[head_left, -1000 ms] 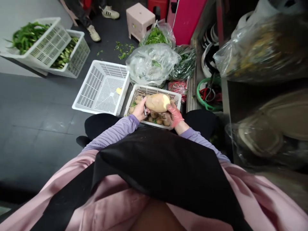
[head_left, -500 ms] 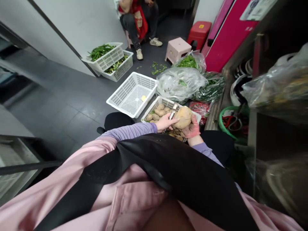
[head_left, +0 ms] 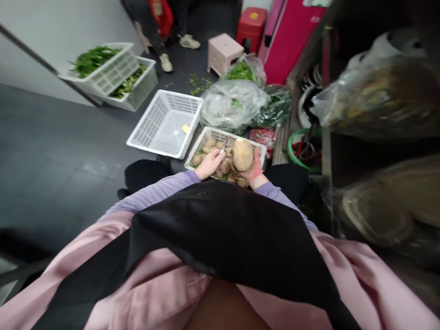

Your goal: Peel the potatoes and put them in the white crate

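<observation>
My right hand [head_left: 255, 166] is closed round the side and underside of a large, round, yellow-brown potato [head_left: 242, 155], held above a white basket [head_left: 191, 158]. To the left of it, my left hand [head_left: 209, 164] is closed round a peeler [head_left: 222, 151]; only a small shiny part of that tool shows, the rest being hidden by the fingers. The peeler is apart from the potato. Several smaller unpeeled potatoes [head_left: 210, 143] lie in the basket under my hands, with bits of green among them.
A second white basket [head_left: 165, 126] holds one pale yellow piece [head_left: 186, 129]. Bagged greens [head_left: 233, 103] and a bag of red peppers [head_left: 263, 136] lie beyond. Stacked vegetable crates [head_left: 134, 94], a pink stool [head_left: 225, 50] and a seated person's shoes [head_left: 166, 63] are farther off. Shelving [head_left: 326, 151] stands at right.
My left hand with the peeler has drawn away leftward from the potato. The right hand still holds the potato, turned somewhat. The whole view has shifted, so surroundings appear farther left.
</observation>
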### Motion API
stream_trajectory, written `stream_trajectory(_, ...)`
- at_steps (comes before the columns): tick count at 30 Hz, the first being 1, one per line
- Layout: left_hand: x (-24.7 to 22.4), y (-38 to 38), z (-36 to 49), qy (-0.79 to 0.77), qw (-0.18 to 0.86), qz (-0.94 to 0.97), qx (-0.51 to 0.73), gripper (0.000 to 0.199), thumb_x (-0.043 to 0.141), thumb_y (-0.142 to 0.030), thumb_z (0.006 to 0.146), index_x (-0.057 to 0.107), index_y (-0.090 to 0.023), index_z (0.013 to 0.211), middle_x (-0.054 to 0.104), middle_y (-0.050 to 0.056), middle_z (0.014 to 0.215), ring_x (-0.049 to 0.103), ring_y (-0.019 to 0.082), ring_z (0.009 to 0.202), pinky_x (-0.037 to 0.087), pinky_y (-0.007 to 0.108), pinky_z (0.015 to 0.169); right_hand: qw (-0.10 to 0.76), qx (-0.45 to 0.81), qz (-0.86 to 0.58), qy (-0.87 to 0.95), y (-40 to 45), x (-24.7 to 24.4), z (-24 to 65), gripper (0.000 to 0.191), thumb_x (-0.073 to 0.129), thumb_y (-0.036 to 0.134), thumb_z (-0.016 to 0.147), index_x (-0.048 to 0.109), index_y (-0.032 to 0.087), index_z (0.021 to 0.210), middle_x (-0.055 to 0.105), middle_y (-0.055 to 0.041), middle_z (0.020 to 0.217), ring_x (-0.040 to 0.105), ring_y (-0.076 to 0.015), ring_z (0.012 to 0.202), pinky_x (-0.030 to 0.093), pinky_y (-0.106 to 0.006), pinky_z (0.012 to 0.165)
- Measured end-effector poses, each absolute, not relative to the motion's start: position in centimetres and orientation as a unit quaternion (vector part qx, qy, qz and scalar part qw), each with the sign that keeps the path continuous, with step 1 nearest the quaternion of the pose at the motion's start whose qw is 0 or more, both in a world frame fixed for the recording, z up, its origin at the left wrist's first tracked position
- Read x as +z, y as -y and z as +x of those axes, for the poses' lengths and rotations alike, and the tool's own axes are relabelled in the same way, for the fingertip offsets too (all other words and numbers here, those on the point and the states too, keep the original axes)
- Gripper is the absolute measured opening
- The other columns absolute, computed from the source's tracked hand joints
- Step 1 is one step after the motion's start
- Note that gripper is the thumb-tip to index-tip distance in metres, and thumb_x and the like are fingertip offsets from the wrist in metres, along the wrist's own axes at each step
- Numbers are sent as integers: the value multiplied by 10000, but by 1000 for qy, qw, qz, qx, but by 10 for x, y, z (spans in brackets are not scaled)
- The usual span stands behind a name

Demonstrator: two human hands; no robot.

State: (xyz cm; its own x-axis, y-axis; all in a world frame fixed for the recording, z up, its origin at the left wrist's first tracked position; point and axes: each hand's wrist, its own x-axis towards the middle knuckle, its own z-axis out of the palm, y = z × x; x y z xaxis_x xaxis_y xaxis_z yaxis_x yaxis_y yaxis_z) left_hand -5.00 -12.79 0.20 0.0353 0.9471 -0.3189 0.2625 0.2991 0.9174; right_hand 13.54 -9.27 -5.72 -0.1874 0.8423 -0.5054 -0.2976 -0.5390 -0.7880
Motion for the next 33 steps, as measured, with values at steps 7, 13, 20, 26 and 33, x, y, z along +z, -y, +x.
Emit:
stream_trajectory(7, 5, 116, -61, -622, 536, 488, 295, 249, 731, -405, 960, 655, -187, 1052, 618, -23, 723, 604, 136, 629, 526, 245, 624, 389, 720, -497, 288, 88, -57, 140, 906, 353, 877, 859, 540, 211, 1443, 763, -170, 1180, 688, -368, 1247, 607, -564, 955)
stream_trajectory(13, 17, 102, -43, -553, 666, 409, 289, 350, 617, -458, 1046, 514, -205, 828, 496, -40, 613, 407, 71, 422, 371, 220, 449, 444, 754, -447, 182, 76, -67, 150, 857, 262, 895, 858, 592, 247, 1312, 765, -90, 1063, 670, -323, 1190, 533, -592, 1061)
stream_trajectory(20, 27, 81, -20, -594, 544, 533, 259, 234, 717, -264, 968, 573, -193, 797, 532, -19, 634, 548, 134, 545, 489, 268, 597, 349, 733, -509, 286, 58, -50, 147, 894, 75, 745, 984, 452, 174, 1560, 711, -164, 1333, 694, -299, 1224, 574, -503, 1006)
stream_trajectory(26, 36, 68, -24, -621, 544, 529, 198, 194, 662, -284, 1011, 577, -192, 863, 528, -21, 564, 534, 155, 456, 483, 294, 587, 373, 725, -508, 277, 51, -45, 145, 966, 65, 816, 976, 455, 175, 1584, 738, -184, 1302, 706, -333, 1202, 579, -559, 1022)
stream_trajectory(33, 20, 62, -1, -689, 403, 586, 140, 149, 576, -272, 1059, 628, -133, 1061, 734, 131, 999, 730, 282, 1036, 547, 343, 938, 460, 682, -526, 215, 39, -69, 128, 733, 346, 772, 1000, 652, 219, 1371, 781, -103, 1182, 712, -284, 1251, 622, -450, 1023)
